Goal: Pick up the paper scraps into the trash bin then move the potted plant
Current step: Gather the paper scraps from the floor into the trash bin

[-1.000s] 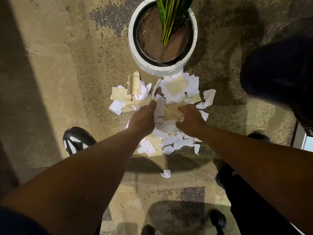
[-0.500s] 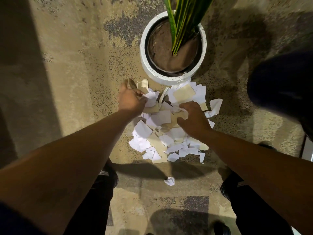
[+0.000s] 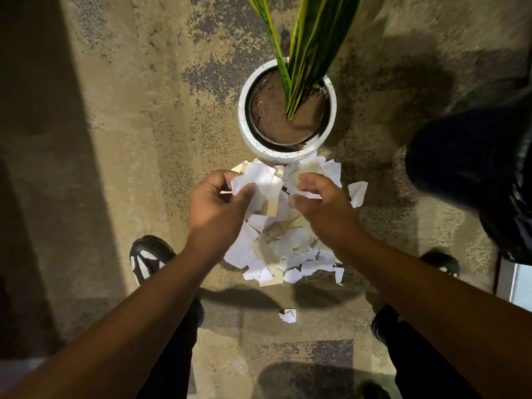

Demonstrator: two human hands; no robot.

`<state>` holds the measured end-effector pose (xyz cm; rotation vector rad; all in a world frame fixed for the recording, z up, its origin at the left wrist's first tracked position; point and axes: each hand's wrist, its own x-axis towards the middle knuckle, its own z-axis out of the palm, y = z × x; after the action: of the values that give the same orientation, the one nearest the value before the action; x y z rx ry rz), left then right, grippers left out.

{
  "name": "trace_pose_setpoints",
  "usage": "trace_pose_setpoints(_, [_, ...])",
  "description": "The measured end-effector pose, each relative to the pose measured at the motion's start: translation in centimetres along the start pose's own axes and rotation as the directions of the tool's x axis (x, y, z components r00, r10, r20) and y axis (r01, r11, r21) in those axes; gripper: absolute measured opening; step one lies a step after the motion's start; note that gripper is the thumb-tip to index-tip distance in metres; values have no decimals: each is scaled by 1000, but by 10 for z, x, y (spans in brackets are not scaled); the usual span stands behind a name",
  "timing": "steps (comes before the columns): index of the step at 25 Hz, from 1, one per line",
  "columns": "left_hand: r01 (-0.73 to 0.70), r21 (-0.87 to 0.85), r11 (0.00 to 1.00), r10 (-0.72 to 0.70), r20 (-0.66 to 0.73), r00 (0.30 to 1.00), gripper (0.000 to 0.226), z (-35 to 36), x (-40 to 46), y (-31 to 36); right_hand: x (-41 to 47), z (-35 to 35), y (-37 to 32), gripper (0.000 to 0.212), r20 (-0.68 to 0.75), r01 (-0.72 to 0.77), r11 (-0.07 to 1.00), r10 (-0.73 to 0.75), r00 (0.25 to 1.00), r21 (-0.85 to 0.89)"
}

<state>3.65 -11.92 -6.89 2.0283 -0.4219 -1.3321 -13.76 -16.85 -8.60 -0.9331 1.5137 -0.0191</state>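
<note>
Fingers [image 3: 247,189] pinch scraps [image 3: 260,180]; soil [image 3: 273,119] fills pot [image 3: 285,155].

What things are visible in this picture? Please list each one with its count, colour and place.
scraps: many, white and beige, piled on the floor in front of the pot
stray scrap: one, white, alone on the floor nearer the person
pot: one, white, on the floor beyond the pile, brown soil inside
plant: one, green leaves with yellow edges, standing in the pot
bag: one, black, at the right edge; maybe the bin's liner
floor: tan with dark patches
shoes: two in view, black, the left one with white, either side of the pile
left hand: grips white scraps
right hand: grips scraps
</note>
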Motion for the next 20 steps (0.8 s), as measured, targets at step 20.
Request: trace_pose_setpoints(20, [-70, -62, 996, 93, 630, 771, 26, 222, -123, 139, -151, -193, -2, 31, -461, 357, 443, 152, 874, 823])
